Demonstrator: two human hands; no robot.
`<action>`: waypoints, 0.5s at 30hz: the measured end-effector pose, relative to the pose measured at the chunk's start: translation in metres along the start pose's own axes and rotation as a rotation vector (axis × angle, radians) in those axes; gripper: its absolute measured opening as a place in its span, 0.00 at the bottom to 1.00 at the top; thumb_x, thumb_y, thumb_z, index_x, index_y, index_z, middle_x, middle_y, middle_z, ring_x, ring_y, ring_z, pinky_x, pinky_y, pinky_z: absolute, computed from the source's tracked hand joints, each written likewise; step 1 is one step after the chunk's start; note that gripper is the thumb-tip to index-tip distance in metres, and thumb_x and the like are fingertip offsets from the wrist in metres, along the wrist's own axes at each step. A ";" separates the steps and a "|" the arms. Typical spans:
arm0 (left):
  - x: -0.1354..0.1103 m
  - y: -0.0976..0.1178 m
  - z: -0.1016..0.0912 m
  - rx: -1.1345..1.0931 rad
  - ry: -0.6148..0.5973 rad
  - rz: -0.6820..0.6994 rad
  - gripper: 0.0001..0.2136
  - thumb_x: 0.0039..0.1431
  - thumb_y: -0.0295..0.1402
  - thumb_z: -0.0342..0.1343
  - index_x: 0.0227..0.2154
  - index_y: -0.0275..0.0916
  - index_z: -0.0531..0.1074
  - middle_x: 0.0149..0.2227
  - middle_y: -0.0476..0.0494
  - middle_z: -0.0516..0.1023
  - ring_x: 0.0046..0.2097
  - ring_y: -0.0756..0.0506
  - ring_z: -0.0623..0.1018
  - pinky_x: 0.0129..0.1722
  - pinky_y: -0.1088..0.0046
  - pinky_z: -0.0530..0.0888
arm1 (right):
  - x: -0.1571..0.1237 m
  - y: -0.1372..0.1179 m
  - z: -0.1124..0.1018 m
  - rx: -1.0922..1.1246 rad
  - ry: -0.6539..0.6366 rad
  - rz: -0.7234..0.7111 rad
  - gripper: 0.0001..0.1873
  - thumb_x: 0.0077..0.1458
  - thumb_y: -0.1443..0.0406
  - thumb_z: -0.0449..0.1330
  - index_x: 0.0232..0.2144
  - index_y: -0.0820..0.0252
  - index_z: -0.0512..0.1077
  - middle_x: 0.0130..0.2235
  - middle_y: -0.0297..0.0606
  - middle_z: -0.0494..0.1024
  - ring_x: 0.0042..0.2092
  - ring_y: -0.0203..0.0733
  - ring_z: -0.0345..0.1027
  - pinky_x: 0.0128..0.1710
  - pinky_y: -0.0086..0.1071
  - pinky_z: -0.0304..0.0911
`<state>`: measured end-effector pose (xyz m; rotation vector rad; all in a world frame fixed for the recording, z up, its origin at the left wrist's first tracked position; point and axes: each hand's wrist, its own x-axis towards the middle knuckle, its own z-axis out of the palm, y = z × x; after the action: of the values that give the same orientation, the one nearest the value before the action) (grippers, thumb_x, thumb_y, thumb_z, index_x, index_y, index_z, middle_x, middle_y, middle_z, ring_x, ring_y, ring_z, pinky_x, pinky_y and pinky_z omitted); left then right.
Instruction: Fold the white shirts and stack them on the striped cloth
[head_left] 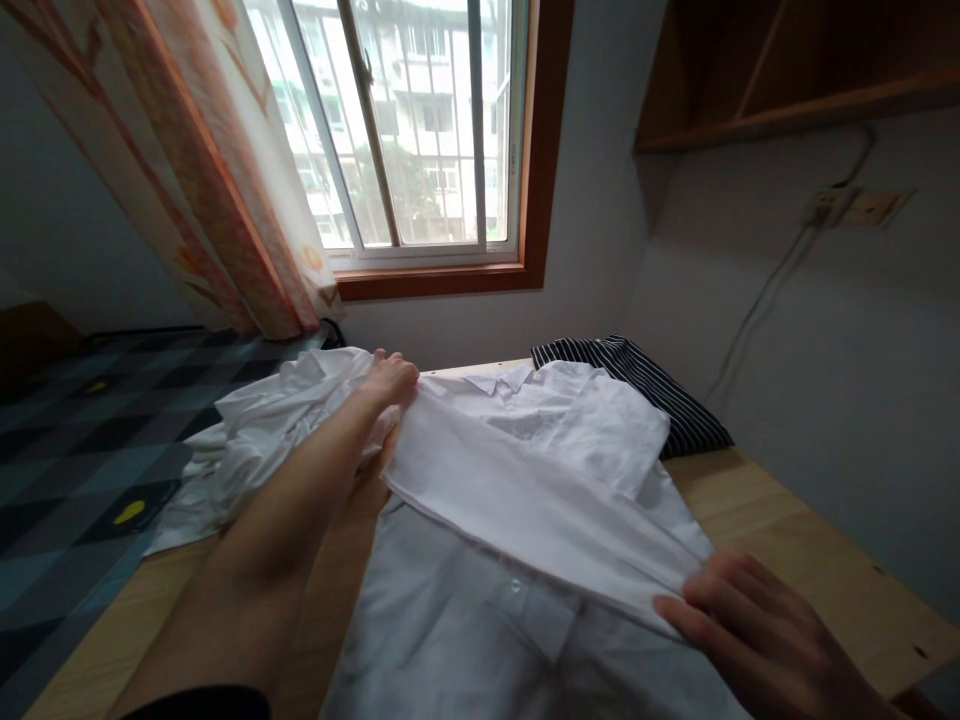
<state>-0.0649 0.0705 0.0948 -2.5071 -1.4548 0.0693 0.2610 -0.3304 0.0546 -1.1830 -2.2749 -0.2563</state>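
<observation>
Hands apart, each gripping one end of a fold.
Left hand (390,378) pinches the top corner of the white button-up cloth shirt (525,490) on the light wooden surface (840,550); right hand (750,630) pinches the hem. Pulling evenly should keep the fold straight.

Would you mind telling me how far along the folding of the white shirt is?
Done: the white shirt lies front up on the wooden table, one side folded across it. In hand: the left hand holds that fold near the collar, the right hand its lower end. Left: the other side looks unfolded; crumpled white clothes lie beside it.
</observation>
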 end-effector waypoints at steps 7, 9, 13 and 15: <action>0.012 0.013 0.020 0.105 0.070 0.001 0.08 0.53 0.23 0.51 0.26 0.35 0.75 0.33 0.35 0.76 0.46 0.38 0.68 0.56 0.54 0.51 | -0.012 0.007 0.019 -0.089 0.009 -0.051 0.19 0.68 0.70 0.42 0.36 0.60 0.72 0.31 0.37 0.74 0.33 0.40 0.65 0.39 0.35 0.59; 0.010 0.020 0.023 0.112 0.124 -0.004 0.11 0.55 0.22 0.48 0.30 0.35 0.77 0.37 0.34 0.76 0.46 0.38 0.69 0.57 0.54 0.50 | -0.019 0.010 0.030 -0.076 -0.004 -0.023 0.20 0.68 0.69 0.41 0.34 0.59 0.72 0.31 0.38 0.74 0.34 0.41 0.65 0.39 0.35 0.59; -0.014 0.045 0.020 0.060 0.263 -0.052 0.15 0.60 0.25 0.44 0.41 0.33 0.75 0.46 0.29 0.73 0.50 0.35 0.69 0.55 0.53 0.55 | -0.026 0.013 0.035 -0.037 -0.056 0.004 0.20 0.68 0.68 0.41 0.35 0.59 0.72 0.32 0.38 0.74 0.34 0.41 0.65 0.37 0.34 0.59; -0.037 0.064 0.022 -0.046 0.271 -0.034 0.16 0.63 0.33 0.45 0.47 0.33 0.73 0.51 0.29 0.71 0.54 0.34 0.68 0.55 0.53 0.59 | -0.027 0.015 0.034 -0.028 -0.041 -0.023 0.19 0.68 0.68 0.41 0.36 0.59 0.72 0.32 0.38 0.75 0.34 0.40 0.66 0.38 0.33 0.60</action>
<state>-0.0327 0.0120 0.0555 -2.4116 -1.4002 -0.3013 0.2716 -0.3261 0.0102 -1.1865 -2.3291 -0.2760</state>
